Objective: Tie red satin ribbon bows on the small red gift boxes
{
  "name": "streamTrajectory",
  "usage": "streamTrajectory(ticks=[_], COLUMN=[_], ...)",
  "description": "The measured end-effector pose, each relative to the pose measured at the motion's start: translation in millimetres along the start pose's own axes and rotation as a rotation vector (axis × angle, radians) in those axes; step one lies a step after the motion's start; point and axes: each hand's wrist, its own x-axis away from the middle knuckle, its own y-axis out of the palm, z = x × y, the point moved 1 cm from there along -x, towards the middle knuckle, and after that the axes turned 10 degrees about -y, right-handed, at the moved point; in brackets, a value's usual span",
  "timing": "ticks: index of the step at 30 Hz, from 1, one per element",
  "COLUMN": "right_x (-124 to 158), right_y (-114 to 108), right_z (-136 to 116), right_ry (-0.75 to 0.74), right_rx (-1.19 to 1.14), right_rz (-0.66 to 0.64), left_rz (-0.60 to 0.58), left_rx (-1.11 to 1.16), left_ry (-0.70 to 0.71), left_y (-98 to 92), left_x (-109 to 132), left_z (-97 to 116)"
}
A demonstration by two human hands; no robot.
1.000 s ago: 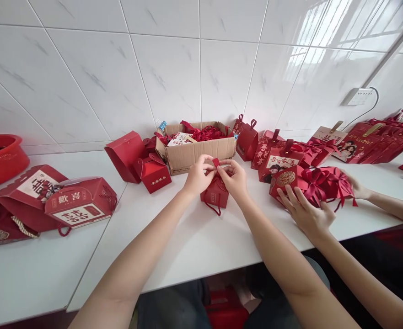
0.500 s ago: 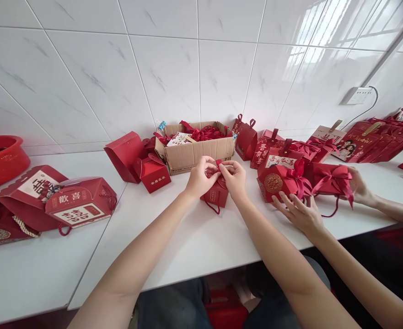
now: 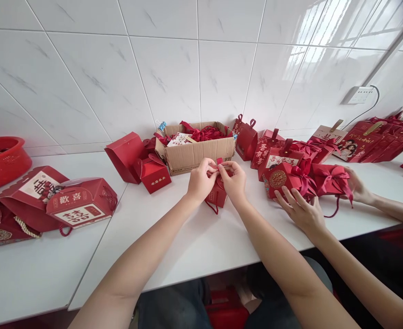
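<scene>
A small red gift box stands on the white table in front of me, partly covered by my fingers. A dark red cord hangs down its near side. At the top of the box a short piece of red ribbon sticks up between my hands. My left hand is closed in a pinch on the ribbon from the left. From the right, my right hand pinches it too, its thumb near the left fingertips. How the ribbon runs between the fingers is hidden.
Behind my hands is a cardboard carton of red ribbons. Red boxes stand left of it; bigger ones lie farther left by a red basin. At right, a co-worker's hands hold bowed boxes.
My left hand has shifted slightly right and its fingers are curled tighter. The small box has turned a little. The co-worker's left-hand bowed box has moved slightly right.
</scene>
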Motion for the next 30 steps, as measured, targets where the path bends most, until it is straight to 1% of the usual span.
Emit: streamTrajectory(ticks=[3,6,13,17,22,25,27,30], right_x=[1,2,1,1,1,1,2,4], right_y=[0,0,-1,0,1,2,2,3], right_z=[-1,-2,-5,-5,0,3,3,1], right_ry=[-0.009,-0.015,-0.053,-0.053,-0.073,-0.076,-0.085,-0.083], right_rx=[0.064,0.119,0.191,0.195,0.153,0.096,0.034,-0.029], right_rz=[0.004,-0.001,-0.006,-0.015,-0.049,-0.053,-0.047,-0.048], left_rz=[0.015,0.005,-0.075,-0.112,-0.101,-0.116,-0.151,-0.242], left_rx=[-0.035,-0.014,0.09,0.138,0.13,0.127,0.13,0.132], left_ry=[0.017,-0.005,-0.187,-0.234,-0.212,-0.185,-0.165,-0.131], left_y=[2.9,3.2,-6.8,-6.1,-1.3,-1.4,-4.5,-13.7], left_x=[2,3,-3,-5,-6,-8,-11,-18], left_z=[1,2,10,7,0,-3,-5,-8])
